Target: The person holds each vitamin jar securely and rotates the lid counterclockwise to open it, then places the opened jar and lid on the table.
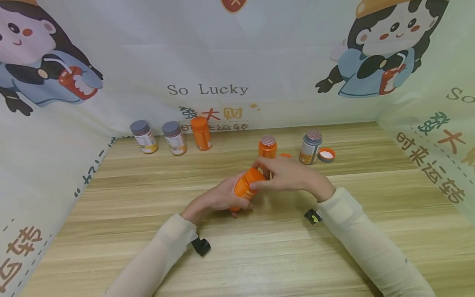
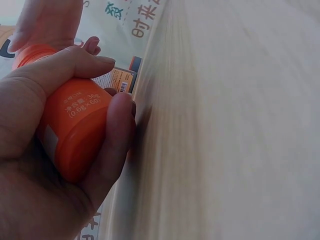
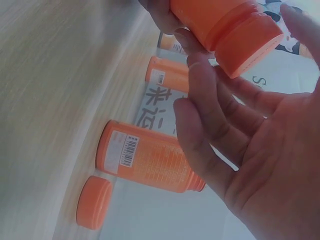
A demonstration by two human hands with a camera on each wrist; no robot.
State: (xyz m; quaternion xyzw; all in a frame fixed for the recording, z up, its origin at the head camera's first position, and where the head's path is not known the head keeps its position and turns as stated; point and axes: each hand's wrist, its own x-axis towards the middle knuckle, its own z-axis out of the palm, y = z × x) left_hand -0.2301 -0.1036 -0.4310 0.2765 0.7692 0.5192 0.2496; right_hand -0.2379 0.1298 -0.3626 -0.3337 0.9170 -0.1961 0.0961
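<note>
My left hand (image 1: 226,193) grips a capped orange bottle (image 2: 75,112), tilted up and to the right above the wooden table. Its fingers and thumb wrap around the body; in the left wrist view, white print shows near the base. My right hand (image 1: 283,174) is spread around the orange cap (image 3: 250,45) on this bottle. In the right wrist view, a narrow gap shows between thumb and cap, while the fingers lie close below it. Behind the right hand stands an uncapped orange bottle (image 1: 268,147) with a patterned seal on its mouth, partly hidden.
An uncapped grey bottle (image 1: 311,147) stands at the back right, beside an upturned grey cap (image 1: 326,154). A loose orange cap (image 3: 94,202) lies near the uncapped orange bottle. Two grey-capped bottles (image 1: 144,137) and a capped orange bottle (image 1: 201,134) stand back left, before a printed cloth.
</note>
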